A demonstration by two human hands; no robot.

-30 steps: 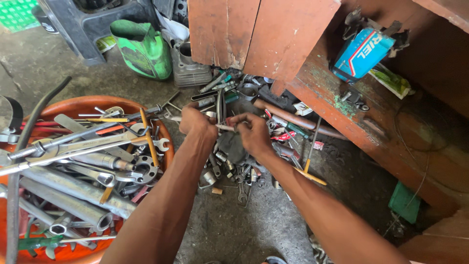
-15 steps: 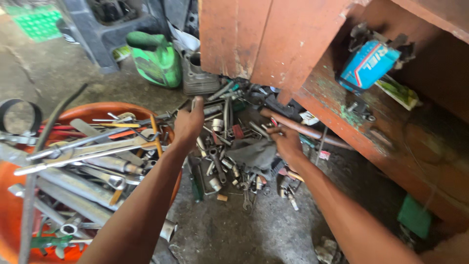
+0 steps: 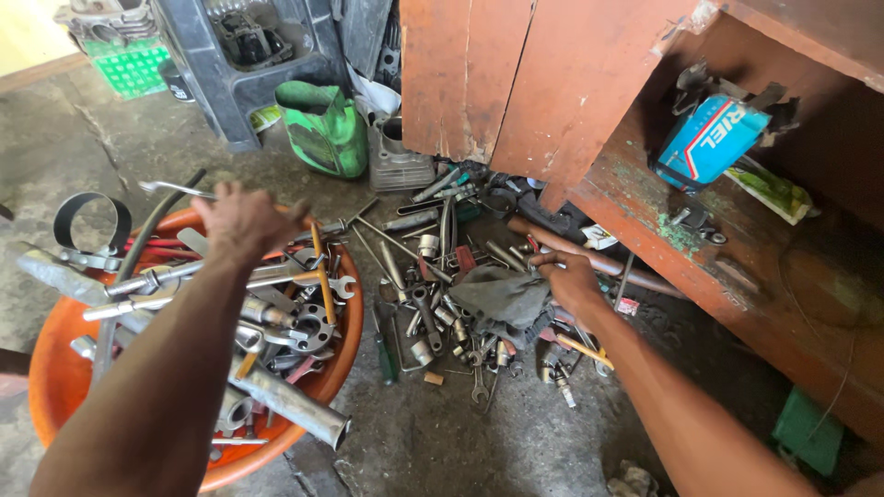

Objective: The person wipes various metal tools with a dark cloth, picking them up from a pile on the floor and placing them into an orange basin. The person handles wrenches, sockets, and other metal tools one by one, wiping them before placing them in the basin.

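My left hand (image 3: 244, 221) hovers over an orange basin (image 3: 55, 387) heaped with wrenches, pipes and sockets. Its fingers are closed on a thin silver metal tool (image 3: 175, 190) that sticks out to the left. My right hand (image 3: 571, 281) lies low on a pile of loose tools (image 3: 433, 276) on the concrete floor, right beside a grey rag (image 3: 497, 299). The fingertips are curled among the tools at the rag's upper edge. Whether they grip anything is hidden.
A red wooden cabinet (image 3: 516, 83) rises behind the pile, and its open shelf (image 3: 700, 258) holds a blue box (image 3: 709, 138). A green jug (image 3: 322, 129), a metal cylinder (image 3: 401, 152) and a black crate (image 3: 249, 55) stand at the back. A black band (image 3: 92, 221) lies by the basin.
My left hand swung left from the floor pile to above the orange basin, carrying a thin metal tool. My right hand stayed on the pile by the rag. The view shifted left.
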